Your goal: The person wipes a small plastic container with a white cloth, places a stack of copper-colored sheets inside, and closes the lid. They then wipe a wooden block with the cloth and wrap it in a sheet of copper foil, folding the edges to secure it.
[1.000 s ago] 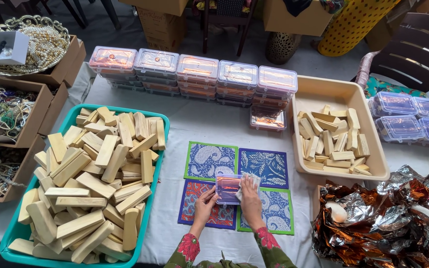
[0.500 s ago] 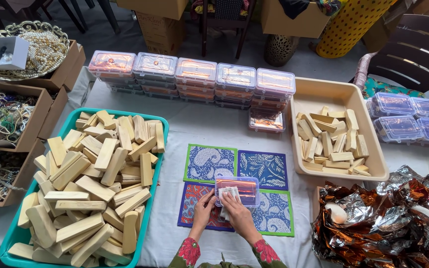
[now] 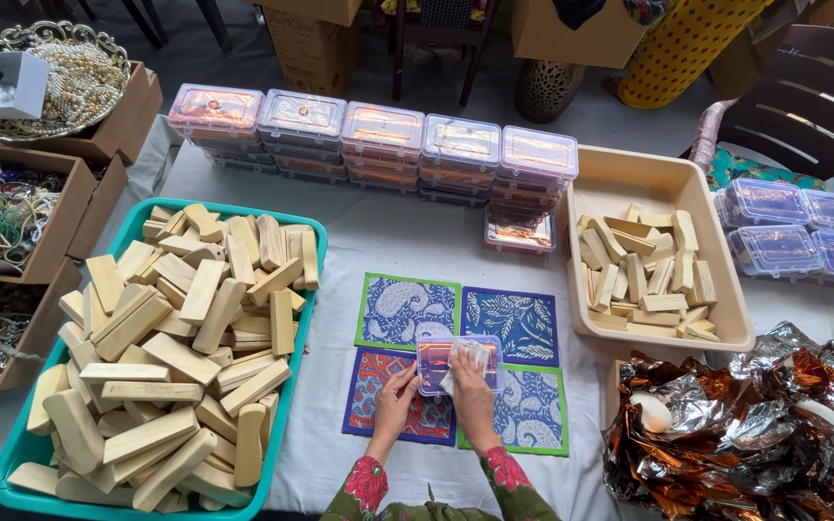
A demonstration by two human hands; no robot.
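Since the earlier frame, both hands have slid a little lower on the small clear plastic box (image 3: 458, 364), and the right hand now lies over its lid rather than beside it. That box sits at the middle of four printed cloth mats (image 3: 458, 361) laid as a square on the white tablecloth (image 3: 407, 232). Left hand (image 3: 399, 388) touches the box's near left corner, fingers together and bent, gripping nothing that can be made out. Right hand (image 3: 469, 381) presses flat on the lid, fingers together, over something pale inside. Just left of the mats stands a teal tray (image 3: 293, 384) heaped with pale wooden blocks (image 3: 171, 342). Beyond the mats runs a row of stacked clear lidded boxes (image 3: 378, 145). To the right, a beige tub (image 3: 663, 183) holds more blocks, and crumpled foil sheets (image 3: 774, 425) lie near the table's right edge.
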